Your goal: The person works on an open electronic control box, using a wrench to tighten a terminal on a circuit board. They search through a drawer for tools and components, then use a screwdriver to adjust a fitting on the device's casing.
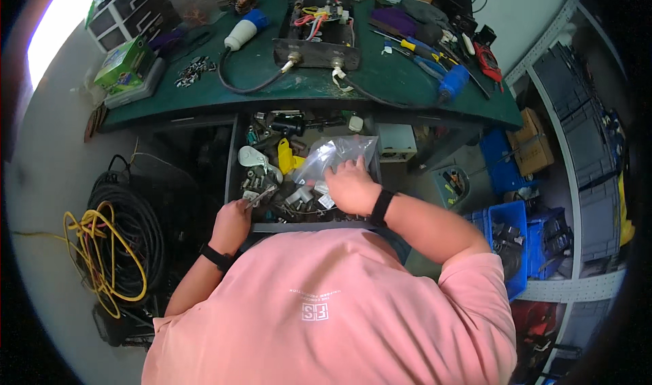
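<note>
An open drawer (234,155) under the green workbench (380,79) is full of metal fittings, plugs and a yellow part (288,158). My left hand (233,221) is at the drawer's near left corner, pinching a small metal piece (261,196). My right hand (350,185) rests inside the drawer with its fingers on a clear plastic bag (334,155) that lies over the parts. Both wrists wear black bands.
On the bench sit a black open electrical box (317,35) with cables, a blue-and-white plug (244,30), screwdrivers and pliers, and a green box (122,62). Coiled black and yellow cables (112,246) lie on the floor at left. Blue bins (513,239) and shelving stand at right.
</note>
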Tool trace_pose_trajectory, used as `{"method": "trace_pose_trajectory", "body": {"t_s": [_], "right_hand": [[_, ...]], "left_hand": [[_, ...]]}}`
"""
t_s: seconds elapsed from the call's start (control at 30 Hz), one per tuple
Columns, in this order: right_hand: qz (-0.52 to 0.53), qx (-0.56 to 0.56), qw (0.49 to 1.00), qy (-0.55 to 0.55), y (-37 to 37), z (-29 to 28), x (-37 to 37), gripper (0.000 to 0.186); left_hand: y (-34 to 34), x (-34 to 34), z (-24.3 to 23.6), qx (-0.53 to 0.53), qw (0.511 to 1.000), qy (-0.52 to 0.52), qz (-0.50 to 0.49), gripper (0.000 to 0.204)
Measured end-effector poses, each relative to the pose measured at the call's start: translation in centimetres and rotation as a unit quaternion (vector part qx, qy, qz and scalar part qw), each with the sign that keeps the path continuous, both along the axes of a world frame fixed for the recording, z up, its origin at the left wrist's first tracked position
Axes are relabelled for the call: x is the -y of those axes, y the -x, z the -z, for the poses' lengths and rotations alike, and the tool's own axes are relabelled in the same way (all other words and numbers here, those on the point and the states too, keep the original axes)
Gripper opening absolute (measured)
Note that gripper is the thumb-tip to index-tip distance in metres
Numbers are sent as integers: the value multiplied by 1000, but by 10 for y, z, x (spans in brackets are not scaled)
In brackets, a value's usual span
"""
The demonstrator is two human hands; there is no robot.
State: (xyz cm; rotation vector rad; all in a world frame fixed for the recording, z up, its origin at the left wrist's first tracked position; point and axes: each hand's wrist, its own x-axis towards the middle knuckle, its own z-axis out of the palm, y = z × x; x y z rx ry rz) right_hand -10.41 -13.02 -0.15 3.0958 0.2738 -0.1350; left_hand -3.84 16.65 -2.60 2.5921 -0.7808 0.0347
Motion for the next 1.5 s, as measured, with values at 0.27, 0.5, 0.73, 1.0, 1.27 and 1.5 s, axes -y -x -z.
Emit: {"method": "trace_pose_trajectory", "body": {"t_s": [0.27,0.5,0.73,1.0,1.27,1.5], "right_hand": [[-23,20,998,48,13,7,0,49],[-19,7,1000,22,-8,1,5,52],[2,134,988,80,-96,39,37,49],[92,246,962,81,-158,51,49,34],[-74,278,958,14,-91,23,13,51],[-86,-4,996,-17,-76,18,19,44]], "left_hand": [[4,0,0,1,1000,-8,-8,16],[3,0,1,7,1000,11,-5,15],[4,0,-1,6,1000,26,-6,14],[4,2,0,18,999,27,-10,11],[10,0,-1,31,999,26,-28,11],[8,1,-3,68,997,30,-9,8]]}}
